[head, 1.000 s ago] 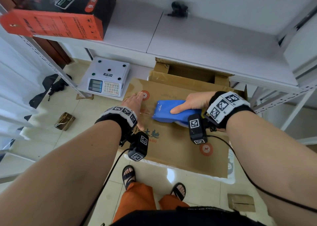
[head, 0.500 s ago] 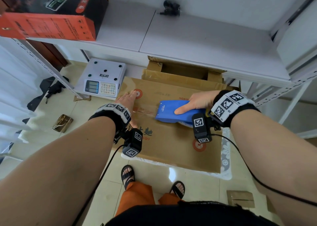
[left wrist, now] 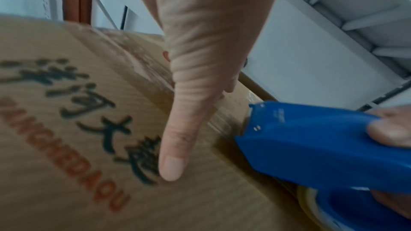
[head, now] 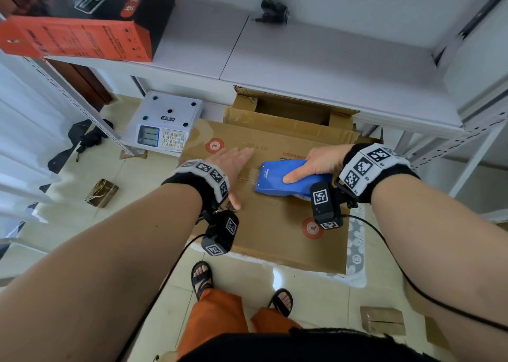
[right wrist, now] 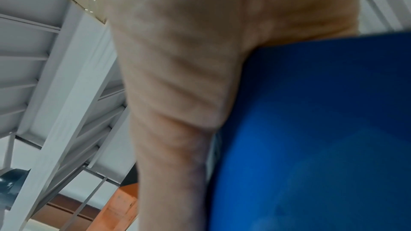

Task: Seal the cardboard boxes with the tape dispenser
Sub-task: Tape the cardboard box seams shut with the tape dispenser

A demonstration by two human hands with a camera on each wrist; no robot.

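A closed cardboard box (head: pixel 275 224) with red round marks and printed lettering stands on the floor in front of me. My right hand (head: pixel 316 163) grips the blue tape dispenser (head: pixel 277 178), whose front end lies on the box's centre seam. Clear tape (left wrist: pixel 224 120) runs along the seam ahead of the dispenser (left wrist: pixel 311 147). My left hand (head: pixel 233 166) lies flat on the box top, fingers straight, just left of the dispenser; its thumb (left wrist: pixel 175 155) presses the cardboard (left wrist: pixel 66 173). In the right wrist view only my thumb (right wrist: pixel 177 111) and the blue dispenser body (right wrist: pixel 311 138) show.
A second, open cardboard box (head: pixel 291 114) stands behind the first, under a white metal shelf (head: pixel 302 59). A white electronic scale (head: pixel 165 125) sits on the floor at the left. An orange and black carton (head: pixel 82 23) is on the shelf. Small cardboard scraps (head: pixel 382 320) lie on the tiles.
The dispenser has been drawn to the right along the seam, laying tape. My left hand has slid right after it, staying flat on the box.
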